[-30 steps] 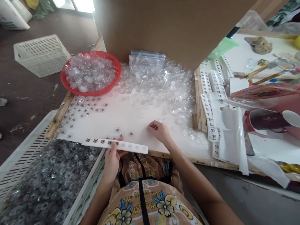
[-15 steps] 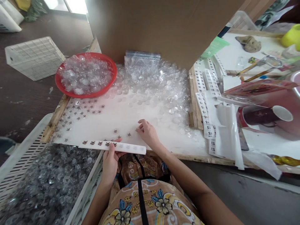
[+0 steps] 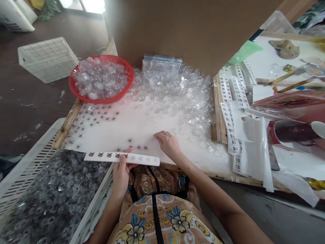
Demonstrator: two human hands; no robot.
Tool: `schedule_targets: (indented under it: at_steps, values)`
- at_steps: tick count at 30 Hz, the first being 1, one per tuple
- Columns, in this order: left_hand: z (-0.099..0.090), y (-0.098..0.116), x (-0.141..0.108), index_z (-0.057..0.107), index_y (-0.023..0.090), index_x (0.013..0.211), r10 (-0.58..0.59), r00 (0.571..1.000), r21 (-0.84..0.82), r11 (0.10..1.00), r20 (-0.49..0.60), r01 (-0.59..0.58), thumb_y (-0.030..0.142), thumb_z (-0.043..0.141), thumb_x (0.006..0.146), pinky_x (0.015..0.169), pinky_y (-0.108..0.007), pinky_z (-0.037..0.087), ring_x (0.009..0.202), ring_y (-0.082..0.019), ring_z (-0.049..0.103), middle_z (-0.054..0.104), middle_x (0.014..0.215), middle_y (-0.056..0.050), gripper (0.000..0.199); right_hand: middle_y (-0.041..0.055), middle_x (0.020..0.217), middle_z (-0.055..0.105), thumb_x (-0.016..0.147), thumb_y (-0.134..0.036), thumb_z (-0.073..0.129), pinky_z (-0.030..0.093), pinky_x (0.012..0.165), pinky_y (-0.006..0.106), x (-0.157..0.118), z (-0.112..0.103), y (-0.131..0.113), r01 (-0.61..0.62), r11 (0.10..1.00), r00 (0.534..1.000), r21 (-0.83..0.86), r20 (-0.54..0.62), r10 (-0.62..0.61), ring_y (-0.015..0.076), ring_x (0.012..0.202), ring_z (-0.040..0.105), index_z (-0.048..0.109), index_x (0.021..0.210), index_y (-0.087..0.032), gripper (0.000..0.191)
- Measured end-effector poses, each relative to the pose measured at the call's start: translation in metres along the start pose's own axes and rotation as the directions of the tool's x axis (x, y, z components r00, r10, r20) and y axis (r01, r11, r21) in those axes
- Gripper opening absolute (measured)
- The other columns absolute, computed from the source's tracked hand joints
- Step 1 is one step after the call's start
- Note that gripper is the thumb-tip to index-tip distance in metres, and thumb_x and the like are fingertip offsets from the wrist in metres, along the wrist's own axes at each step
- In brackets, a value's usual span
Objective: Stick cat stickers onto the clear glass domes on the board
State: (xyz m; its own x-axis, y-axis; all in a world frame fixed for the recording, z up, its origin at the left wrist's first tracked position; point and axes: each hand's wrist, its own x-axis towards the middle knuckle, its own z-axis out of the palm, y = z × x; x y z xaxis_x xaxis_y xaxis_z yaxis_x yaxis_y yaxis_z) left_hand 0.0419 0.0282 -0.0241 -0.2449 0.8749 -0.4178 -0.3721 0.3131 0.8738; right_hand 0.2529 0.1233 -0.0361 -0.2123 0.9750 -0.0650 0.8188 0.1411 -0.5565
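Note:
My left hand (image 3: 122, 173) grips a white strip of cat-face stickers (image 3: 101, 156) at the table's front edge, thumb on top. Dark faces show on the strip's left part; its right part bears only pale marks. Just right of several loose cat-face pieces (image 3: 138, 146), my right hand (image 3: 167, 144) is over the white table (image 3: 111, 130) with its fingers pinched together; what they hold, if anything, is too small to make out. More cat-face pieces (image 3: 98, 118) lie at the table's left. Small clear plastic domes (image 3: 188, 91) cover its back and right.
A red basin (image 3: 130, 83) of clear pieces stands at the back left, before a cardboard box (image 3: 188, 30). A white crate (image 3: 57, 132) of clear pieces is at lower left. Sticker sheets (image 3: 230, 125) and a dark cup (image 3: 291, 132) lie at right.
My right hand has gone from loosely curled to pinched and shifted slightly right. Another cat-face piece shows in the row beside it. The whole view has shifted a little.

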Motion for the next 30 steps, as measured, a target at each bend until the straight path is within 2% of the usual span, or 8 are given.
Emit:
schedule_targets:
  at_steps: [4,8,10,13,19,22,25,30]
  values:
    - [0.009,0.004,-0.003,0.064,0.023,0.133,-0.005,0.999,0.122,0.993,0.041,0.000,0.056,0.061,0.089,0.082,-0.032,0.059,0.108,-0.026,0.066,0.067,0.127,-0.010,0.055,0.0095,0.104,0.070,0.093,-0.020,0.057,0.051,0.081,0.033,-0.019,-0.004,-0.017,0.039,0.968,0.994,0.247,-0.110,-0.012,0.0208,0.090,0.065,0.071,0.103,-0.021,0.018]
    - [0.016,0.009,-0.004,0.065,0.025,0.133,0.076,0.996,0.183,0.979,0.053,-0.084,0.050,0.068,0.086,0.102,-0.030,0.049,0.138,-0.027,0.047,0.052,0.150,-0.008,0.053,0.0046,0.098,0.071,0.088,-0.020,0.065,0.052,0.072,0.026,-0.026,0.002,-0.056,0.101,0.814,0.988,0.572,0.037,-0.149,0.0144,0.081,0.066,0.070,0.103,-0.021,0.016]
    - [0.017,0.010,-0.005,0.065,0.025,0.132,0.067,0.996,0.144,0.987,0.056,-0.074,0.052,0.070,0.085,0.101,-0.031,0.050,0.137,-0.028,0.049,0.056,0.145,-0.009,0.055,0.0032,0.094,0.071,0.088,-0.017,0.064,0.052,0.074,0.025,-0.028,0.007,-0.069,0.120,0.768,0.980,0.629,0.046,-0.192,0.0136,0.082,0.065,0.070,0.099,-0.021,0.013]
    - [0.012,0.006,-0.004,0.061,0.024,0.135,-0.031,0.997,0.021,0.999,0.076,0.029,0.056,0.069,0.083,0.085,-0.037,0.060,0.115,-0.030,0.065,0.065,0.132,-0.012,0.062,0.0025,0.092,0.071,0.088,-0.015,0.064,0.051,0.078,0.026,-0.033,0.012,-0.074,0.142,0.768,0.979,0.625,0.025,-0.202,0.0137,0.083,0.065,0.069,0.095,-0.021,0.010]
    - [0.004,-0.008,0.000,0.073,0.013,0.108,-0.102,0.991,-0.009,0.995,0.089,0.103,0.059,0.072,0.079,0.071,-0.037,0.062,0.088,-0.028,0.072,0.075,0.099,-0.013,0.054,0.0061,0.101,0.070,0.090,-0.020,0.059,0.051,0.085,0.030,-0.040,0.012,-0.060,0.238,0.741,0.968,0.628,-0.093,-0.232,0.0173,0.097,0.064,0.067,0.086,-0.022,0.009]
    - [0.003,-0.009,0.000,0.073,0.013,0.105,-0.094,0.994,0.008,0.996,0.061,0.094,0.060,0.071,0.079,0.068,-0.035,0.062,0.085,-0.026,0.072,0.075,0.095,-0.011,0.053,0.0049,0.087,0.067,0.086,-0.031,0.062,0.051,0.070,0.027,-0.027,0.004,-0.035,0.090,0.710,0.993,0.699,-0.116,-0.011,0.0160,0.081,0.063,0.064,0.082,-0.020,0.011]
    - [0.003,-0.008,0.001,0.073,0.013,0.103,-0.088,0.996,0.001,0.996,0.020,0.088,0.061,0.074,0.076,0.065,-0.033,0.061,0.080,-0.024,0.072,0.074,0.091,-0.009,0.055,0.0003,0.069,0.062,0.081,-0.035,0.063,0.044,0.059,0.025,-0.011,-0.005,-0.002,-0.090,0.754,0.979,0.650,-0.080,0.185,0.0130,0.062,0.054,0.061,0.078,-0.020,0.015]
    - [0.003,-0.006,0.001,0.073,0.013,0.102,-0.095,0.995,-0.009,0.995,0.018,0.096,0.060,0.076,0.073,0.064,-0.032,0.060,0.073,-0.022,0.070,0.071,0.082,-0.006,0.055,-0.0012,0.064,0.061,0.074,-0.031,0.060,0.040,0.057,0.025,-0.002,-0.004,0.024,-0.195,0.845,0.972,0.498,-0.020,0.236,0.0126,0.058,0.051,0.062,0.073,-0.020,0.011]
